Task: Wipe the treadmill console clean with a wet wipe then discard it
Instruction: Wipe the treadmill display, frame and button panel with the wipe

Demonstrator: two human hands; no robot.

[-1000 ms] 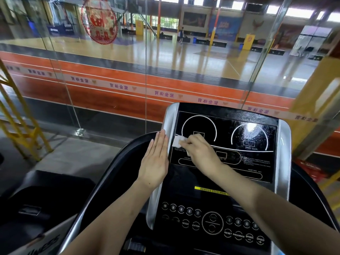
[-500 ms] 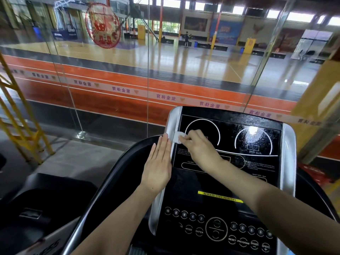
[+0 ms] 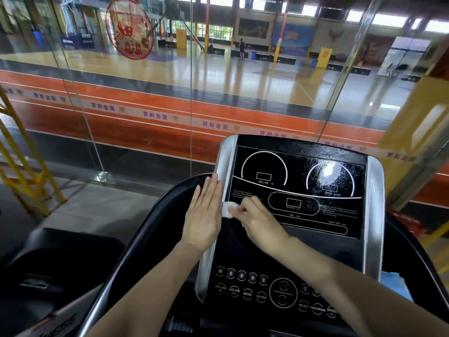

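- The console [image 3: 298,190], black with silver side rails, is seen in the lower right half of the frame, tilted up toward the camera.
- A small white wipe [image 3: 228,209] is bunched at the console's left edge, at about 9 o'clock from the panel's centre, touching the left rail [image 3: 224,166] and the black face.
- The wipe is pinched under the fingertips of the right hand [image 3: 261,223], which are curled down onto it; only the wipe is held, and part of it is hidden beneath the fingers.
- The left hand [image 3: 203,215] is laid flat, fingers straight and together, pointing to 12 o'clock; nothing is gripped by it. Its fingers are pressed along the outer side of the left rail, just beside the wipe.
- A wet sheen with streaks is visible on the speed dial [image 3: 330,181], at 2 o'clock from the wipe.
- The incline dial [image 3: 264,167] is seen at 1 o'clock from the wipe.
- Rows of round buttons [image 3: 243,285] are located at 6 o'clock, below both forearms.
- A glass wall [image 3: 145,93] is seen beyond the console at 12 o'clock, with a sports hall behind it.
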